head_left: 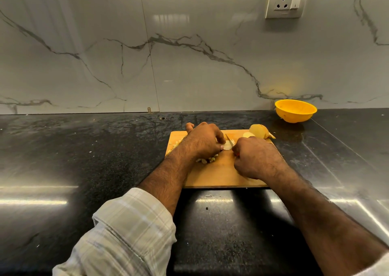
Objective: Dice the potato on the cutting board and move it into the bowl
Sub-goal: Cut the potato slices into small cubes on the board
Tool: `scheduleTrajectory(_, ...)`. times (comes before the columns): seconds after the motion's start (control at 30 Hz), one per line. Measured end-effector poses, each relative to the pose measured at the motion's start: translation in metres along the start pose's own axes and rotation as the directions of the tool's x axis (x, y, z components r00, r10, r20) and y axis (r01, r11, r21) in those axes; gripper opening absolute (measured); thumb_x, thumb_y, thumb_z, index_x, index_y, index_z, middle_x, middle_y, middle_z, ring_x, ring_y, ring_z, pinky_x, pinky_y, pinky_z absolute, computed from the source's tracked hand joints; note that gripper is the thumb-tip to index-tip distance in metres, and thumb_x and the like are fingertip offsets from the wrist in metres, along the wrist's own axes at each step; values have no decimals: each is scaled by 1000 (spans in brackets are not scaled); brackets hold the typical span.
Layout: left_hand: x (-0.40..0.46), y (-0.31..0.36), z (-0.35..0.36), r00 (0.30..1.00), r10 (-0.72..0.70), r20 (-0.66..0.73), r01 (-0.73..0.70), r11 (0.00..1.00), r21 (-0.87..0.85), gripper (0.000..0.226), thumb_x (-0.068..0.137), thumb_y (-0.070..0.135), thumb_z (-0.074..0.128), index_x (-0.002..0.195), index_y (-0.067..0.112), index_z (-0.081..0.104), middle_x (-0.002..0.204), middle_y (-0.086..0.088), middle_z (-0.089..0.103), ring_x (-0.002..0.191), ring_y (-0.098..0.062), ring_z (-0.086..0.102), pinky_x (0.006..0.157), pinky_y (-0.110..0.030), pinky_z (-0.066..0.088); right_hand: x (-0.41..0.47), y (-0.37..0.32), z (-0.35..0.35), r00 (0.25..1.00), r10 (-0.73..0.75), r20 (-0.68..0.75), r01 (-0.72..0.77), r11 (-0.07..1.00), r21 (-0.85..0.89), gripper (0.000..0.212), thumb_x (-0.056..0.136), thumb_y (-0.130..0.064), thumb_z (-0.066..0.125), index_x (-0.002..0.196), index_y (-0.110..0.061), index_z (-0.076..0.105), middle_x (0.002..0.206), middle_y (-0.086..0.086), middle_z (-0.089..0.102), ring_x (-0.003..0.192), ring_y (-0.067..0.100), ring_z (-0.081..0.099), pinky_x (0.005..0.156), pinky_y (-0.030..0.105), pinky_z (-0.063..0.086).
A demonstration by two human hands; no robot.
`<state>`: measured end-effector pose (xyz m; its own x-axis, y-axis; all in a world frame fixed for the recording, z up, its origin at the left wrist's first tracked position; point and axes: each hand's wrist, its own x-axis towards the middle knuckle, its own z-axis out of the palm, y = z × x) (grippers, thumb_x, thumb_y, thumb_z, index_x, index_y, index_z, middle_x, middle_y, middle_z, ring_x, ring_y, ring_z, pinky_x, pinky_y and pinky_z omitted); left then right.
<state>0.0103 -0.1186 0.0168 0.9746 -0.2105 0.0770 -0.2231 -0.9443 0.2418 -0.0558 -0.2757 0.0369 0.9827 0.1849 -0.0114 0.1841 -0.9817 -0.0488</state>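
My left hand (pixel 203 142) pins the potato slice (pixel 227 145) between both hands; my right hand (pixel 255 157), fisted round the knife (pixel 229 140), sits just right of it, blade angled away from me.

The tabletop (pixel 105 149) was polished black speckled stone, glossy with glare. The cutting board (pixel 219 174) looked like matt wood. At the tabletop's back right edge, the yellow bowl (pixel 295 110) seemed smooth plastic. The sleeve (pixel 126 233) was soft checked cloth.
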Motion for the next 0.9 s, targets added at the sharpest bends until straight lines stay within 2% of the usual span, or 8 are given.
scheduleTrajectory(0.23, 1, -3, -2, 1000, -11, -26, 11, 1000, -6, 19, 94, 44, 76, 110, 35, 78, 133, 15, 66, 143, -15, 39, 118, -60, 16, -5, 15, 4, 990, 7, -138, 5, 997, 83, 43, 100, -35, 58, 143, -30, 63, 131, -1, 70, 113, 21, 64, 89, 37, 59)
scheduleTrajectory(0.5, 4, -4, -1, 1000, -13, -7, 13, 1000, 11, 19, 93, 44, 76, 110, 36, 78, 132, 16, 67, 136, -13, 47, 114, -55, 20, -6, 3, 2, 1000, -10, -18, 10, 1000, 9, 45, 96, -36, 65, 140, -28, 62, 126, 2, 67, 109, 22, 64, 90, 40, 61)
scheduleTrajectory(0.63, 2, -2, -1, 1000, -15, -4, 15, 1000, 16, 19, 93, 42, 76, 111, 35, 78, 132, 16, 67, 135, -13, 47, 112, -54, 21, 0, -1, 1, 1000, -13, 10, 14, 1000, -9, 45, 98, -36, 66, 142, -27, 60, 131, 3, 66, 113, 23, 64, 94, 41, 60)
scheduleTrajectory(0.8, 3, -3, -1, 1000, -21, 8, 21, 1000, 16, 19, 95, 42, 75, 112, 36, 78, 133, 16, 66, 137, -14, 46, 112, -54, 21, 7, 6, 7, 997, 14, -79, -7, 996, 91, 45, 99, -33, 61, 144, -30, 61, 133, 0, 68, 111, 20, 65, 90, 39, 61)
scheduleTrajectory(0.9, 5, -3, -3, 1000, -22, 20, 22, 1000, -4, 19, 95, 40, 75, 113, 35, 78, 131, 14, 67, 134, -14, 48, 113, -55, 20, 0, 14, 8, 984, -3, -177, 26, 992, 125, 44, 98, -35, 58, 142, -33, 64, 128, -3, 72, 96, 15, 65, 80, 34, 61)
